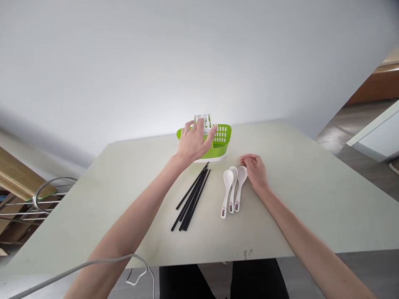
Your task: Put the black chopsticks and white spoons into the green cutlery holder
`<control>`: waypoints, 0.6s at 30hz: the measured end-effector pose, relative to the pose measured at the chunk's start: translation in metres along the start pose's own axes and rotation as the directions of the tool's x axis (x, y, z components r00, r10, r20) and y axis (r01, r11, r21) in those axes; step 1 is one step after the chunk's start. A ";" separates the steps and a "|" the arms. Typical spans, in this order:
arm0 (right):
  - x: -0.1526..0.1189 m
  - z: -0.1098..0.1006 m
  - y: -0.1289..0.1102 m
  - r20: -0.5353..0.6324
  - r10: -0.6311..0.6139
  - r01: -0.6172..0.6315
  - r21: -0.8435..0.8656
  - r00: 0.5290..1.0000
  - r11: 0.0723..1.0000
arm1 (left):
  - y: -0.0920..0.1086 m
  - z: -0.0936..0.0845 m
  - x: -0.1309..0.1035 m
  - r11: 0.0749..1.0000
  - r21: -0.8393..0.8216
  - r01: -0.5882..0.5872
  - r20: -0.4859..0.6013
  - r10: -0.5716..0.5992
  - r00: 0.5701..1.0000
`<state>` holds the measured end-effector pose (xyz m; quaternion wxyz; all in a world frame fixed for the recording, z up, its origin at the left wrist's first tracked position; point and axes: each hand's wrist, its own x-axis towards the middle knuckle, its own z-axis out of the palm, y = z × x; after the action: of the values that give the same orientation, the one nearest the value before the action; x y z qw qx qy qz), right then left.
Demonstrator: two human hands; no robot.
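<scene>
A green cutlery caddy [222, 148] with slotted sides and a white base stands on the table near the wall. A white slotted insert [203, 118] rises at its back. My left hand [195, 141] is over the caddy, fingers apart and reaching to the insert; the palm covers part of both. My right hand [254, 169] rests on the table, fingers curled together, with nothing visible in them. Beside it lie three white spoons [228, 179], handles toward me, the rightmost bowl close to my fingers. Several black chopsticks [193, 202] lie slanted in front of the caddy.
The pale table [124, 174] meets the wall [140, 74] at the back. A grey cable [102, 261] crosses over my left forearm. At the far left is a metal rack [43, 203] with a wooden board [21, 174]. A white cabinet [380, 128] stands beyond the right edge.
</scene>
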<state>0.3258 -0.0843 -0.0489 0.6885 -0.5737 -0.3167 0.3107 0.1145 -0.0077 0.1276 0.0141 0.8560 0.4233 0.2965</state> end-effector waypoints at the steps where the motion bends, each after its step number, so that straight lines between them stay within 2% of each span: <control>1: 0.000 0.000 0.000 0.001 0.005 -0.005 -0.002 1.000 1.000 | -0.001 0.000 0.000 1.000 -0.020 -0.009 0.012 0.009 1.000; 6: 0.001 -0.002 0.002 0.017 -0.010 0.010 -0.020 1.000 1.000 | 0.000 -0.002 0.001 0.996 -0.087 0.001 0.081 0.006 0.997; 9: 0.003 -0.004 0.005 0.017 -0.020 0.020 -0.023 1.000 1.000 | 0.001 -0.010 0.001 0.990 -0.137 -0.011 0.090 0.023 0.996; 11: 0.003 -0.004 0.006 0.016 -0.023 0.023 -0.018 1.000 1.000 | -0.003 -0.019 -0.001 0.987 -0.158 -0.040 0.026 0.045 0.999; 14: 0.003 -0.005 0.006 0.024 -0.020 0.020 -0.017 1.000 1.000 | -0.020 -0.031 -0.008 0.985 -0.163 -0.048 -0.192 0.016 0.981; 16: 0.002 -0.004 0.004 0.024 -0.028 0.028 -0.023 0.999 0.999 | -0.039 -0.035 -0.018 0.981 -0.194 0.008 -0.322 -0.072 0.944; 18: 0.000 -0.004 0.003 0.026 -0.052 0.053 -0.042 0.998 0.998 | -0.061 -0.033 -0.032 0.954 -0.275 0.118 -0.345 -0.213 0.914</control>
<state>0.3287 -0.0861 -0.0521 0.6801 -0.5759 -0.3466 0.2927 0.0386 0.0001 0.1225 0.0664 0.7367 0.4493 0.5010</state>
